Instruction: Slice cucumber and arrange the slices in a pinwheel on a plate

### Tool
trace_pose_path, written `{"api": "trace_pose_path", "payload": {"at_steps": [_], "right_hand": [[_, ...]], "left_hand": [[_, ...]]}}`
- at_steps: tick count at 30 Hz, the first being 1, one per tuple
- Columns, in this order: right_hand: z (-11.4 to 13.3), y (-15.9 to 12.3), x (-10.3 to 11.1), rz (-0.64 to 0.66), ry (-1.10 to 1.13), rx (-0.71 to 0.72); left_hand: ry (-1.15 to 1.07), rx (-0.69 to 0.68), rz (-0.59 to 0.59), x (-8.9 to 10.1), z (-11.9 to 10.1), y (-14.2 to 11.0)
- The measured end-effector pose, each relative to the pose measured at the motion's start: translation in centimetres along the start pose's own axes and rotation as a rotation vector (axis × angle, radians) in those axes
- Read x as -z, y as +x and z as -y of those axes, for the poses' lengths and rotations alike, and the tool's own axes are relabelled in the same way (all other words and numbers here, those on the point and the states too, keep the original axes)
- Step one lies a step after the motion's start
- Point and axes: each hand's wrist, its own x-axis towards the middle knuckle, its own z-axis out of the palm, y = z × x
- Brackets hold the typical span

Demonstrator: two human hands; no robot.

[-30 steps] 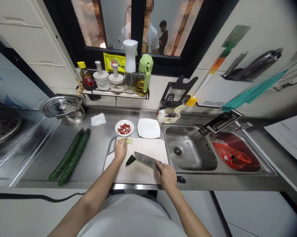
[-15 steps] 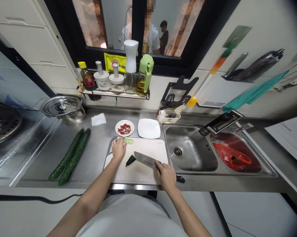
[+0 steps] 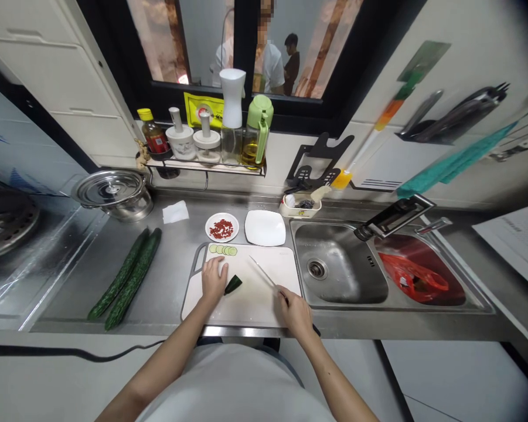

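Observation:
My right hand (image 3: pixel 296 309) grips a cleaver (image 3: pixel 266 273) by its handle, the blade turned nearly edge-on above the white cutting board (image 3: pixel 255 313). With fingers apart, my left hand (image 3: pixel 214 279) is over the board's left part and holds nothing. Just right of its thumb lies a dark green cucumber end piece (image 3: pixel 233 284). Overlapping cucumber slices (image 3: pixel 223 250) form a row along the board's far left edge, beyond my left fingertips.
Behind the board stand a plate of red bits (image 3: pixel 222 227) and a white square plate (image 3: pixel 265 228). Two whole cucumbers (image 3: pixel 125 278) lie to the left, near a lidded steel pot (image 3: pixel 114 193). At right is a double sink (image 3: pixel 340 264) with a red bag (image 3: pixel 413 278).
My left hand has drawn back from the slices toward me, uncovering the whole row. The cleaver has rotated from showing its broad side to nearly edge-on.

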Motion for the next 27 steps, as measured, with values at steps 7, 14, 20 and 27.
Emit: {"api": "trace_pose_path", "payload": {"at_steps": [7,14,20,27], "right_hand": [[1.1,0.3,0.0,0.043,0.046,0.014],[3.1,0.4,0.2,0.101,-0.055,0.055],[5.1,-0.1,1.1,0.209,-0.134,0.108],[6.6,-0.2,1.1,0.291,-0.223,0.167]], "left_hand": [[-0.099,-0.064,0.074,0.8,0.0,-4.0],[-0.146,-0.235,0.146,0.4,0.3,-4.7],[-0.161,-0.328,0.168,0.1,0.9,-4.2],[-0.14,-0.39,0.168,-0.3,1.5,-4.2]]}}
